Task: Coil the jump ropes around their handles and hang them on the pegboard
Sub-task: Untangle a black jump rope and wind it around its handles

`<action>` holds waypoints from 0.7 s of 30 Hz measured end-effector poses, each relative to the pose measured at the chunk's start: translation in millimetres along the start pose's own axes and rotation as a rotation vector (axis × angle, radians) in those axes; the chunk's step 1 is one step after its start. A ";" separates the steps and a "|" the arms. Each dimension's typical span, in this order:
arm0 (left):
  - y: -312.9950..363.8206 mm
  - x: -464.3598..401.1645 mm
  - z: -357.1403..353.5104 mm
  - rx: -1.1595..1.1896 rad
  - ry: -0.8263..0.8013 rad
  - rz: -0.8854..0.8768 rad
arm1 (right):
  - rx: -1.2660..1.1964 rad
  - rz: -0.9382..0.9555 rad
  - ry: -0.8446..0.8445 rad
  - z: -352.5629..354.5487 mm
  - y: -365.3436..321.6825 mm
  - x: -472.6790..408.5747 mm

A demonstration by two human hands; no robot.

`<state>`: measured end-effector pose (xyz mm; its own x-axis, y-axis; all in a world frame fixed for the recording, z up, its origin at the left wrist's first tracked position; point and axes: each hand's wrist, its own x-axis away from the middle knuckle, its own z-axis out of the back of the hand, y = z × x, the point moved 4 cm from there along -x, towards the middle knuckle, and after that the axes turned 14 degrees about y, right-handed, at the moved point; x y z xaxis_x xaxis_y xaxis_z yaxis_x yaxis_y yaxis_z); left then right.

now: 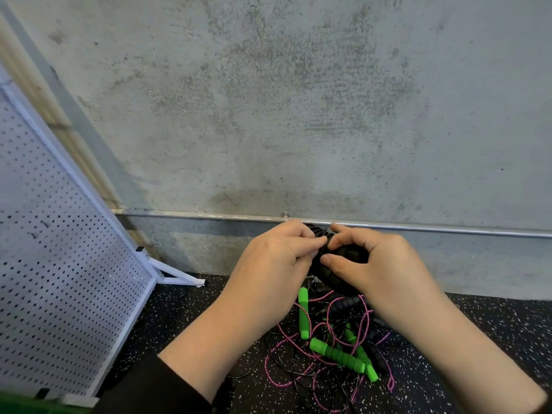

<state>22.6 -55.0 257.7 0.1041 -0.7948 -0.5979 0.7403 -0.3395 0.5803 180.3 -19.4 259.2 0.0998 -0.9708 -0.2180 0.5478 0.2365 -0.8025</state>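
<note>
You are holding the black handles (343,258) chest-high before the concrete wall (298,100), your left hand (268,264) and right hand (379,264) both curling fingers around them. The remaining jump ropes (328,348) are lying tangled on the floor (493,330) beneath, with the pegboard (59,264) standing off to your left.

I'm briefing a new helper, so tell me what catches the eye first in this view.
Two hands meet at centre: the left hand and right hand both grip a black jump rope handle held up before the concrete wall. Below them, bright green handles lie in a tangle of pink and black ropes on the speckled floor. A white pegboard leans at left.
</note>
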 end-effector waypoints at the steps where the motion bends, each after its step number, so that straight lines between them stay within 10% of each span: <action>1: 0.8 0.5 -0.9 0.001 -0.007 -0.002 | 0.015 -0.003 0.003 0.0 -0.2 0.5; 21: 5.6 -0.5 -7.6 -0.036 -0.119 -0.062 | -0.122 -0.084 -0.009 -3.2 8.5 0.4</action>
<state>31.7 -52.7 257.0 -0.0205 -0.8273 -0.5614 0.7664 -0.3736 0.5225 182.3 -17.6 250.5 0.0654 -0.9876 -0.1430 0.4494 0.1571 -0.8794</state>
